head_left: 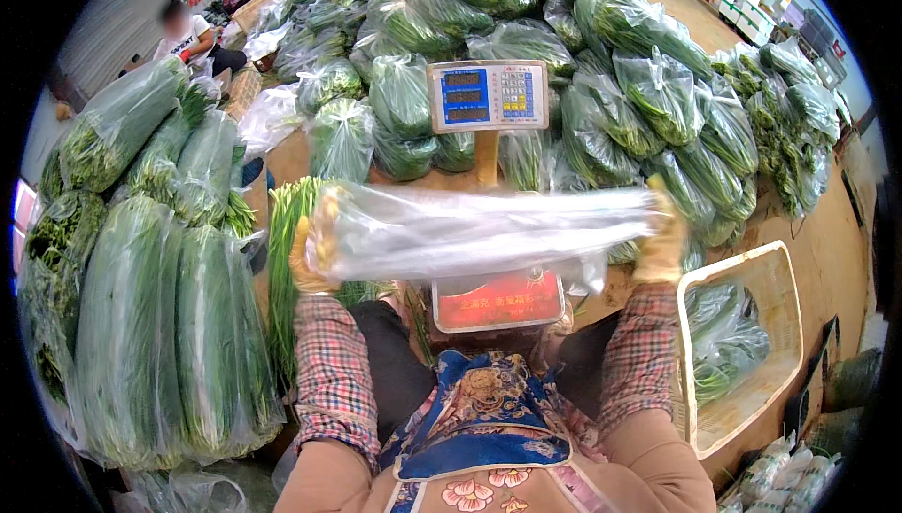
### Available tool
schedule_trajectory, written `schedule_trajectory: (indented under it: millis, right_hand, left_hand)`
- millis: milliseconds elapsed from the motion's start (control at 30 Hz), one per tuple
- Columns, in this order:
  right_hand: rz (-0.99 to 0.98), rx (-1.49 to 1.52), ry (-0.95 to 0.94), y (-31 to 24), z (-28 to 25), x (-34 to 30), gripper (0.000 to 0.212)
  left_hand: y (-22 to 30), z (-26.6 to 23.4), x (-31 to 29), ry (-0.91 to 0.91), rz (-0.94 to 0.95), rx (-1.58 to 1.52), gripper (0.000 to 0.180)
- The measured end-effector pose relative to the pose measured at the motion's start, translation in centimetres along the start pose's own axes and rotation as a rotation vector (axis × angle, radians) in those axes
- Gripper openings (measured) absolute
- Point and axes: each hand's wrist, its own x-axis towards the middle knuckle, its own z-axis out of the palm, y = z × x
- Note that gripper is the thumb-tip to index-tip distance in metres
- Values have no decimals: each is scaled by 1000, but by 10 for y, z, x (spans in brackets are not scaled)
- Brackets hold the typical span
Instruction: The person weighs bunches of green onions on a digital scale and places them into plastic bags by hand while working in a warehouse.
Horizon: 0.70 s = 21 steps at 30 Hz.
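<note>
A long clear plastic bag [489,226] is stretched sideways between my two gloved hands, above the scale. My left hand [315,245], in a yellowish glove, is closed on the bag's left end. At its right end my right hand [662,231], gloved alike, grips the plastic. Below the bag shows the red and silver pan of a weighing scale [498,303]. Its display panel [489,97] stands upright beyond the bag. Loose long green stalks [284,278] lie just left of my left hand.
Bagged greens [404,10] are heaped high ahead. More long bagged bundles [127,325] are stacked at my left. A cream plastic crate [693,363] holding a bag of greens [723,330] stands at my right. Another person [193,38] sits far left.
</note>
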Motion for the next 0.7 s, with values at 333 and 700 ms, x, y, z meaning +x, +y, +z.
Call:
schedule_trajectory:
  millis: [333,700]
  right_hand:
    - [-9,46,-219,29,-7,-13,60]
    - [-278,-854,-602,58,41,-105,57]
  left_hand:
    - [25,-111,0,1264,247,1553,37]
    - [-215,-60,10,-388,-959,2357,48]
